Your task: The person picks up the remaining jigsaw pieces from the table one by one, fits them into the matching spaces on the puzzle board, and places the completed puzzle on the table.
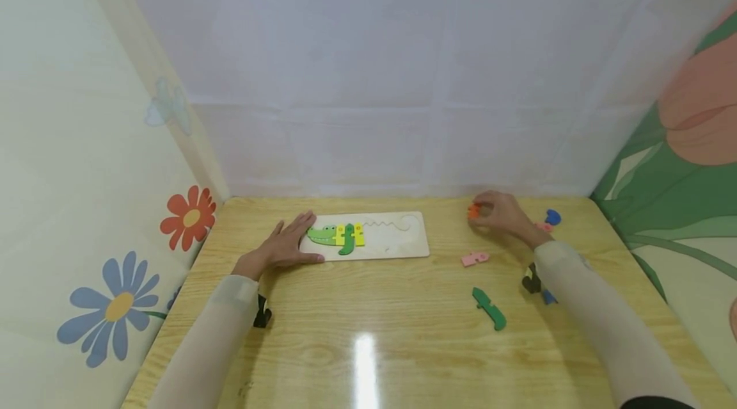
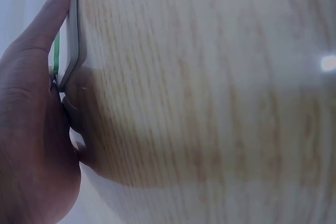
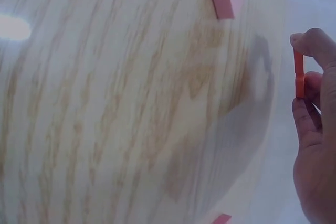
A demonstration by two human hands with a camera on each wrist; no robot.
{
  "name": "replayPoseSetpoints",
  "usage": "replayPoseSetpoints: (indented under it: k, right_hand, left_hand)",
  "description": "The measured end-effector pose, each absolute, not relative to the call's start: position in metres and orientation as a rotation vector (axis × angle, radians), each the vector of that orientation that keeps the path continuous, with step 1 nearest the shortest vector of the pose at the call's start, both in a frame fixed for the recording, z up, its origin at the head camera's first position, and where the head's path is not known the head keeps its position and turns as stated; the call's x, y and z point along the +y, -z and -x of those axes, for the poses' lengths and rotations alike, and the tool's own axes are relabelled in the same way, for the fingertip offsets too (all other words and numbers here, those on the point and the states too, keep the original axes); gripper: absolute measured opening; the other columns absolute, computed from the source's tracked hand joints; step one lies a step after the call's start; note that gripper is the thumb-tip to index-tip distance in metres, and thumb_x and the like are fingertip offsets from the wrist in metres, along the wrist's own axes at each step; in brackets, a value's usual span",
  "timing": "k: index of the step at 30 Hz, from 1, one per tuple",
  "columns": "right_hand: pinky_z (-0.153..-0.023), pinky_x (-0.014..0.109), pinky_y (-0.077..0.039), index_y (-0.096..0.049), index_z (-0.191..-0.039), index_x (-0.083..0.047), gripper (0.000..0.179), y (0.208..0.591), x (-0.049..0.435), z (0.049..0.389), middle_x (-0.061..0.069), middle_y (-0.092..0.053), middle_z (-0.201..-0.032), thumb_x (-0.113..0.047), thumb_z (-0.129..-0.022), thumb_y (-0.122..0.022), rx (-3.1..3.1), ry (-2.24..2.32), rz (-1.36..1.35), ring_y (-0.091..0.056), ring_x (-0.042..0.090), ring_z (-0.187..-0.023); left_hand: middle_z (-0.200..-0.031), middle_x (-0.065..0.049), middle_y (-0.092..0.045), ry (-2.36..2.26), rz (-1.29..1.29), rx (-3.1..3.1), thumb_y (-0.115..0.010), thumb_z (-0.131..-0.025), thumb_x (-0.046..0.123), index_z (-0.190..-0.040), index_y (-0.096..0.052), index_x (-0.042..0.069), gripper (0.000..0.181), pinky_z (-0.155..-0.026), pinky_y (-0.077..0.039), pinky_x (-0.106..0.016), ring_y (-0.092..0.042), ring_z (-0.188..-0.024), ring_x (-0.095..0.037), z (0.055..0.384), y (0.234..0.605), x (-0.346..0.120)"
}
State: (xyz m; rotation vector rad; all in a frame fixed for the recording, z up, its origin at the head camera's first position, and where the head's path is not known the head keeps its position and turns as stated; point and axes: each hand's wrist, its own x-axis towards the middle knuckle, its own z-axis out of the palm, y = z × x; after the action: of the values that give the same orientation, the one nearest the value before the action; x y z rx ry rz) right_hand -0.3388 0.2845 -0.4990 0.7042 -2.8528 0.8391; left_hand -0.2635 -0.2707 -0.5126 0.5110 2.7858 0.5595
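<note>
A pale wooden puzzle board (image 1: 397,242) lies on the table, holding a green crocodile head piece (image 1: 322,238), two yellow pieces and a green leg piece (image 1: 347,241) at its left end. My left hand (image 1: 288,244) touches that end with fingers spread and straight; in the left wrist view, the thumb lies along the board's edge (image 2: 74,35). To the right of the board, my right hand (image 1: 502,212) pinches an orange puzzle piece (image 3: 299,74) between thumb and fingers, above the table. A pink piece (image 1: 475,259) lies in front of it.
Nearer the front is a long green piece (image 1: 491,310). Beyond the right wrist lie a blue piece (image 1: 553,217) and another pink piece (image 1: 544,227). Another blue piece (image 1: 549,297) is partly hidden by the right sleeve. A white wall hanging (image 1: 345,140) borders the table's back edge.
</note>
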Motion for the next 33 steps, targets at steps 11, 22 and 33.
replayPoseSetpoints:
  k: [11,22,33]
  right_hand:
    - [-0.104,0.058,-0.053,-0.073,-0.120,0.012,0.052,0.493,0.272,0.338,0.029,-0.072,-0.123,-0.013,-0.079,-0.093,-2.809,-0.857,-0.781,-0.067,0.048,-0.118]
    - [-0.103,0.057,-0.054,-0.072,-0.121,0.012,0.052,0.488,0.262,0.336,0.029,-0.071,-0.125,-0.010,-0.078,-0.092,-2.802,-0.848,-0.841,-0.066,0.047,-0.120]
    - [-0.100,0.058,-0.056,-0.072,-0.120,0.014,0.052,0.482,0.249,0.330,0.029,-0.072,-0.123,-0.009,-0.077,-0.090,-2.740,-0.847,-0.965,-0.067,0.047,-0.117]
  left_hand:
    - [-0.177,-0.020,-0.009,-0.578,-0.534,2.795,-0.075,-0.090,0.064,-0.169,-0.016,0.002,0.117,-0.125,0.003,-0.071,-0.007,-0.164,-0.040,0.265,0.515,-0.270]
    - [-0.177,-0.019,-0.007,-0.591,-0.511,2.776,-0.074,-0.090,0.065,-0.170,-0.014,0.003,0.118,-0.124,0.005,-0.071,-0.004,-0.164,-0.040,0.266,0.518,-0.272]
    - [-0.177,-0.019,-0.007,-0.600,-0.515,2.780,-0.076,-0.091,0.061,-0.170,-0.014,0.003,0.116,-0.124,0.006,-0.071,-0.005,-0.164,-0.041,0.265,0.516,-0.272]
